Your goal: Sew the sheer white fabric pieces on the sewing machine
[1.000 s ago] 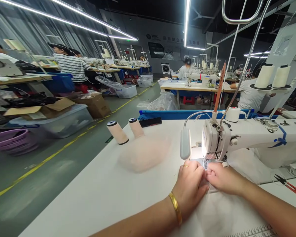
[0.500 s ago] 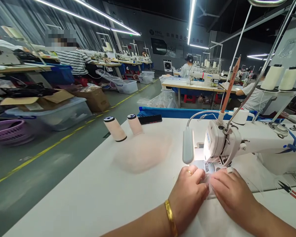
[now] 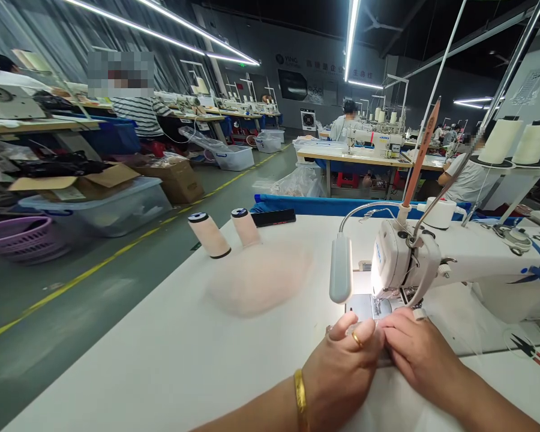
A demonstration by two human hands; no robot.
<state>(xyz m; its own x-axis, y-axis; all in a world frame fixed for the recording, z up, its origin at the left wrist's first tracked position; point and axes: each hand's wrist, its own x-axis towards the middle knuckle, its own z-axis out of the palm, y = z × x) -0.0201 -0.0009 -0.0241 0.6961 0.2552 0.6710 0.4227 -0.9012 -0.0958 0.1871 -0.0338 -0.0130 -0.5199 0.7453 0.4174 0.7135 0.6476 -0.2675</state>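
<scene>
My left hand (image 3: 348, 363), with a ring and a gold bracelet, is closed on sheer white fabric (image 3: 389, 390) just in front of the sewing machine's needle area. Beside it, nearly touching, my right hand (image 3: 420, 354) pinches the same fabric with its fingers bent. The cloth hangs down between my wrists toward the table's front edge, and its pinched edge is mostly hidden by my fingers. Right behind my fingertips are the metal needle plate (image 3: 362, 305) and the head of the white sewing machine (image 3: 389, 258). A small lamp (image 3: 341, 270) lights this spot.
Two thread cones (image 3: 209, 235) and a black box-like object (image 3: 274, 218) stand on the white table (image 3: 162, 354), near a pale sheer fabric piece (image 3: 261, 279). Red-handled snips (image 3: 535, 355) lie at the right. Co-workers sit at other machines beyond.
My left hand has turned and drawn slightly back from the needle, uncovering more of the needle plate. My right hand stays close by, still pinching the fabric. The view has shifted slightly.
</scene>
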